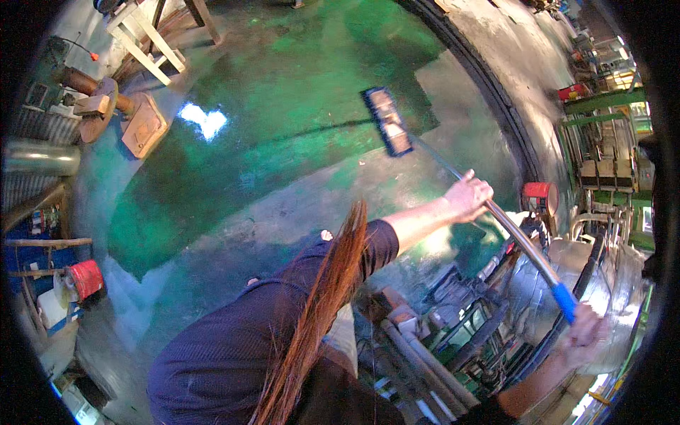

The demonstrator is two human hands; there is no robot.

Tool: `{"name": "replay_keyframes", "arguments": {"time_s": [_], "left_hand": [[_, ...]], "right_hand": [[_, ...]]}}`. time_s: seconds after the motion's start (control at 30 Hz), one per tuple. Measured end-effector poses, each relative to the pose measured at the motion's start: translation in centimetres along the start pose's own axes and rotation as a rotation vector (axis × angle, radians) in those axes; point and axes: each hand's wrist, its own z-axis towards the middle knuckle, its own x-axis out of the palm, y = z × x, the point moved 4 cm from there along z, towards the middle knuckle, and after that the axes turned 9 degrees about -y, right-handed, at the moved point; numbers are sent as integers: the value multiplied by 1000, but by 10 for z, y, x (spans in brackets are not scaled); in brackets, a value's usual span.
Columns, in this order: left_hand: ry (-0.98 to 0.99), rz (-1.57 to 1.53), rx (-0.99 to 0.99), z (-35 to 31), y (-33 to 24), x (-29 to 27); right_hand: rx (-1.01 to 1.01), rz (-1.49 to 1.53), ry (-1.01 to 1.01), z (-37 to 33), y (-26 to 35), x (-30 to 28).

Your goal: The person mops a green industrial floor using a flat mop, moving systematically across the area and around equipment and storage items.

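Note:
A flat mop with a rectangular head (388,122) rests on the green, wet-looking floor (283,142), ahead of me. From it a metal pole (523,241) slants back to the right and ends in a blue grip (564,302). My left hand (469,197) is closed around the middle of the pole, the arm stretched out in a dark sleeve. Farther back at the lower right, my right hand (582,334) is wrapped over the end of the blue grip; it is slightly blurred. The mop head's underside is hidden.
At the far left stand a wooden trestle (147,46) and a wooden-based stand (144,126). Red cans (540,198) sit to the right and left. Pipes and machinery (425,354) crowd the lower right. A dark groove (489,92) curves along the floor's right side.

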Motion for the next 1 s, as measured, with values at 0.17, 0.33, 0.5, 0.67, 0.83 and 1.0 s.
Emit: {"name": "replay_keyframes", "arguments": {"time_s": [0.17,0.33,0.5,0.67,0.83,1.0], "left_hand": [[-42,-127,-135,-131,-130,-102],[-131,37,-346,-309,-170,-216],[-174,244,-687,-509,-125,-346],[-71,741,-1059,-737,-110,-472],[63,919,-1652,-864,-117,-526],[-194,797,-1701,-776,-87,-463]], "right_hand": [[-23,-146,-356,-60,125,-64],[84,-117,-448,-117,110,37],[593,276,-48,-204,7,279],[995,599,475,-386,-30,532],[1036,527,774,-477,1,645],[918,492,653,-374,-25,579]]}}
